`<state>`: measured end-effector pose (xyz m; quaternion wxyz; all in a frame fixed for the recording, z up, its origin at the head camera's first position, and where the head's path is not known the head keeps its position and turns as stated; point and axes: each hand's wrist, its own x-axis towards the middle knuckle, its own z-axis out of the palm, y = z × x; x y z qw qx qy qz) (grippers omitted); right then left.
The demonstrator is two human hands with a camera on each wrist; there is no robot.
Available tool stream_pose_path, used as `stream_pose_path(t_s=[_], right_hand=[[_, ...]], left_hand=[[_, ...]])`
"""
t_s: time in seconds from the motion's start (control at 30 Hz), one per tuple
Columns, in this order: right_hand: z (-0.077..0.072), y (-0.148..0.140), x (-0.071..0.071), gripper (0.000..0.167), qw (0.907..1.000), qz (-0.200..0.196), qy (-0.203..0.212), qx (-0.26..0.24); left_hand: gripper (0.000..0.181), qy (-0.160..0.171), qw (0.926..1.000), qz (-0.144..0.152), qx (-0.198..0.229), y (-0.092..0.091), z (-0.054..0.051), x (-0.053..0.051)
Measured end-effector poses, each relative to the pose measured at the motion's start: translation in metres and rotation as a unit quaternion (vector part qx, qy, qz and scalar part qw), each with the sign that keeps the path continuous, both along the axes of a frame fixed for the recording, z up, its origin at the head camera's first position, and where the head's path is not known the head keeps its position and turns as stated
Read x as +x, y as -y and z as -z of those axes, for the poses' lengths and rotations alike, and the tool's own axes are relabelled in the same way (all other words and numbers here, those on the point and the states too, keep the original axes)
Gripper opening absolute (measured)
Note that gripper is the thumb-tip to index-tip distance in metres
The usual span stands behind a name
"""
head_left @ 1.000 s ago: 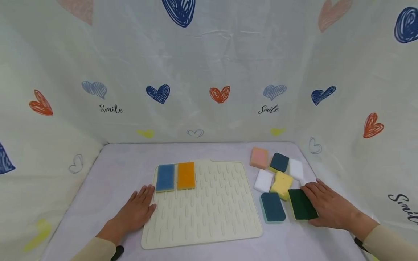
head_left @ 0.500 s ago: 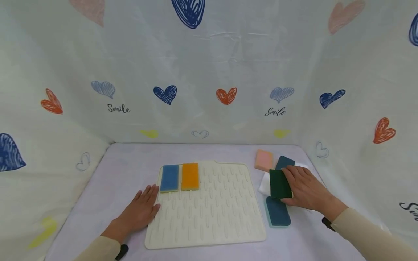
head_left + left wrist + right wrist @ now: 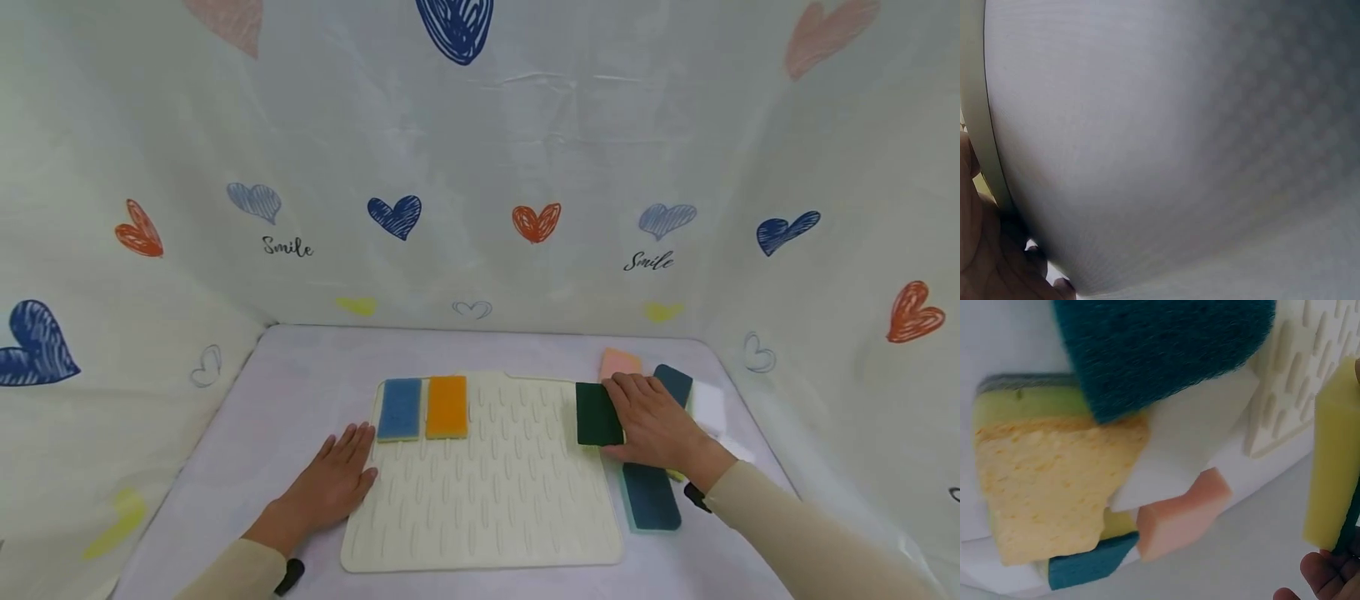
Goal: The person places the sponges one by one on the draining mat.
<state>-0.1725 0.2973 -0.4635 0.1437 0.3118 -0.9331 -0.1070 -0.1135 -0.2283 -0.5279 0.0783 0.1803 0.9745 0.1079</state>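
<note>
In the head view my right hand (image 3: pixel 654 423) pinches a scouring sponge (image 3: pixel 597 414) with a dark green top over the right edge of a cream ridged mat (image 3: pixel 487 517). Its yellow foam side (image 3: pixel 1334 462) shows in the right wrist view, apart from the pile. My left hand (image 3: pixel 324 490) lies with straight fingers at the mat's left edge. On the mat's upper left, a blue sponge (image 3: pixel 400 409) and an orange sponge (image 3: pixel 447 407) sit side by side. The left wrist view is mostly a blurred pale surface, with part of the hand at lower left.
Right of the mat lie loose sponges: a pink one (image 3: pixel 619 362), a teal-topped one (image 3: pixel 651 498), a dark teal one (image 3: pixel 673 383), a white block (image 3: pixel 707 407) and a pale yellow one (image 3: pixel 1054 481). Heart-printed curtains (image 3: pixel 465 142) enclose the table's back and sides.
My right hand has carried the green sponge from the pile's lower right, up and left across the pile to the mat's right edge. My left hand has stayed at the mat.
</note>
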Motion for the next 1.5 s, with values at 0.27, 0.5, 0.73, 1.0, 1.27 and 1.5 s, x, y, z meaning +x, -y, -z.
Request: stream_pose_path(t_s=[0.27, 0.5, 0.73, 1.0, 1.27, 1.5], right_hand=[[0.011, 0.040, -0.013, 0.105, 0.9998, -0.021, 0.007, -0.002], [0.019, 0.080, -0.028, 0.102, 0.9987, -0.022, 0.043, -0.011], [0.030, 0.116, -0.044, 0.100, 0.9945, -0.015, 0.098, -0.034], [0.033, 0.143, -0.055, 0.099, 0.9889, 0.000, 0.141, -0.046], [0.029, 0.156, -0.061, 0.099, 0.9843, 0.019, 0.173, -0.029], [0.031, 0.158, -0.065, 0.099, 0.9789, 0.028, 0.201, -0.024]], left_hand=[[0.069, 0.009, 1.0000, 0.000, -0.002, -0.003, -0.004, -0.001], [0.071, 0.020, 0.9998, -0.009, -0.004, -0.003, -0.006, 0.000], [0.071, 0.025, 0.9996, -0.013, -0.007, -0.004, -0.006, -0.001], [0.069, 0.020, 0.9998, -0.002, 0.003, -0.003, -0.008, -0.002], [0.069, 0.007, 1.0000, 0.000, 0.004, -0.001, -0.006, -0.002], [0.070, 0.003, 1.0000, -0.001, -0.003, 0.000, -0.001, -0.002]])
